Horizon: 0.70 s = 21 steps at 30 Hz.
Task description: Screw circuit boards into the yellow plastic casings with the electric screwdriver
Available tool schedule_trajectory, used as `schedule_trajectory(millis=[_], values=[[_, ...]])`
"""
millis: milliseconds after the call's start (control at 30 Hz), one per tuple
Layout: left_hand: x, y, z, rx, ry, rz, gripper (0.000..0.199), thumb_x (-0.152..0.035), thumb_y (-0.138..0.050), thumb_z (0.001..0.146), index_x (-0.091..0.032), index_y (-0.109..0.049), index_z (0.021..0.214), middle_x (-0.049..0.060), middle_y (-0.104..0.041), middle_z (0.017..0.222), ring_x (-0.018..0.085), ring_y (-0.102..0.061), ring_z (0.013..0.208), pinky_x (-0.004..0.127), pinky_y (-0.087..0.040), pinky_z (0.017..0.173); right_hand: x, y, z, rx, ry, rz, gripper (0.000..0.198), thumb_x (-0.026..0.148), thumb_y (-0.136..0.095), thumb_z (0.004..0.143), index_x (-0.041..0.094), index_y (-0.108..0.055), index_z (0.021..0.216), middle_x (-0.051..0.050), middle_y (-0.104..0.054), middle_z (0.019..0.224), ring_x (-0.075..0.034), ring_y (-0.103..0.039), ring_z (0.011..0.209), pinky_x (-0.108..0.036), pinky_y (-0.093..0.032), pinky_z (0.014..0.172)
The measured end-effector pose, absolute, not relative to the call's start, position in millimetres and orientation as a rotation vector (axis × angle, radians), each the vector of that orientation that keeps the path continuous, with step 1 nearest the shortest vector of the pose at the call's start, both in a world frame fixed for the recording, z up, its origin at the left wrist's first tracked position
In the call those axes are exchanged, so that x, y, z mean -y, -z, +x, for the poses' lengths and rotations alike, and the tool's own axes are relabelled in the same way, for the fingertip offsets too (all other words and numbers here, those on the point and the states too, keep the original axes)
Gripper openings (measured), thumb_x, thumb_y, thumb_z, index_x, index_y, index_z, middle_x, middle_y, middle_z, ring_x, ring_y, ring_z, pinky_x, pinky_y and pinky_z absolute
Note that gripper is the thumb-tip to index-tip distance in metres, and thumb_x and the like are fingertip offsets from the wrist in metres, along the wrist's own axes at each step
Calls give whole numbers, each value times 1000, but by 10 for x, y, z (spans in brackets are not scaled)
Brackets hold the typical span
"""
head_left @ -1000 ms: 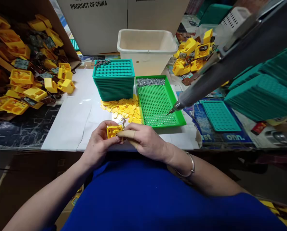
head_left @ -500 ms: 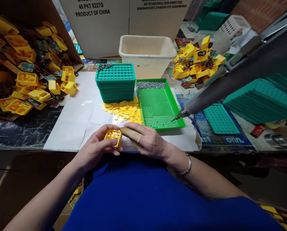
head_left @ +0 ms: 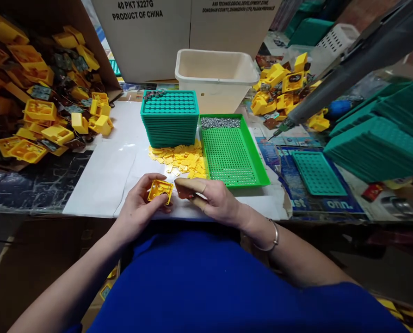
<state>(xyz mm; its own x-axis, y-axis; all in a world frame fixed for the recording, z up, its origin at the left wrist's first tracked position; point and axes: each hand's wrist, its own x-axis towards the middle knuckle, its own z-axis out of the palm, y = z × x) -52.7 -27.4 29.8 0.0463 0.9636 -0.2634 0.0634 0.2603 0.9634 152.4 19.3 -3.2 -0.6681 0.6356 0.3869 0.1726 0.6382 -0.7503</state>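
My left hand (head_left: 142,200) grips a small yellow plastic housing (head_left: 160,190), its open inside facing up and the thumb pressed into it. Just to the right, my right hand (head_left: 216,199), with covers on some fingers, pinches a brown circuit board (head_left: 184,191). A narrow gap parts the board from the housing. Beyond the hands lies a heap of flat yellow plastic pieces (head_left: 183,162). Right of that heap sits a green perforated tray (head_left: 230,152) with small metal screws (head_left: 220,122) gathered at its far end.
Stacked teal trays (head_left: 169,118) stand behind the heap, before a cream bin (head_left: 216,85). A carton at left (head_left: 118,88) spills yellow housings. A hanging electric screwdriver (head_left: 296,115) slants in from the upper right. More teal trays (head_left: 376,148) lie at right.
My right hand has turned and drawn slightly away from the housing, bringing the brown board into view. The screwdriver has swung up and to the right, off the green tray.
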Motion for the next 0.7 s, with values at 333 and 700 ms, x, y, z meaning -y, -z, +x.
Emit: schedule_trajectory(millis=[333, 700], values=[[311, -157, -521, -1530, -1081, 1494, 26, -25, -69, 81, -23, -61, 107, 4, -64, 109, 20, -62, 95, 33, -48, 87, -114, 34, 1384, 2027, -749, -618, 13, 23, -62, 88, 15, -63, 97, -6, -73, 88, -12, -68, 80, -24, -56, 74], [292, -262, -584, -863, -890, 782, 36, -28, -73, 83, -26, -62, 117, 0, -68, 95, 13, -65, 83, 24, -52, 79, -108, 16, 1351, 2019, -663, -379, 10, 18, -61, 89, 18, -62, 98, -8, -72, 100, -13, -65, 88, -29, -55, 81]])
